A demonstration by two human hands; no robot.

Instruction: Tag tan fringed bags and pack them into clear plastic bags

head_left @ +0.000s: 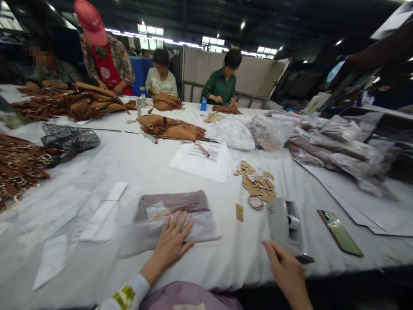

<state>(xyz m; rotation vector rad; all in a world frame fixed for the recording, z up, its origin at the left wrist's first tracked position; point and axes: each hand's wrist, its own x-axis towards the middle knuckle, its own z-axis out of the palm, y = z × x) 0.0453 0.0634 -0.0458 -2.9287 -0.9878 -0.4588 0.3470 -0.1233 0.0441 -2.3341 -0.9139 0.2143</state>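
My left hand (174, 239) lies flat, fingers spread, on a clear plastic bag (206, 230). Inside the bag is a folded brown fabric piece (190, 200), with a pale paper slip visible through the plastic. My right hand (287, 267) is raised at the near side of a grey tape dispenser (277, 219). Its thumb and forefinger are pressed together; whatever may be between them is too small to make out. Close to the dispenser are a single brown tag (239, 212), a small round dish (255, 202) and a pile of brown tags (258, 181).
A phone (340, 232) lies right of the dispenser. White paper strips (106, 211) and loose plastic bags are on the left. Filled bags (342, 146) are heaped at the right. Brown fringed pieces (174, 127) lie farther back, where several co-workers handle similar ones.
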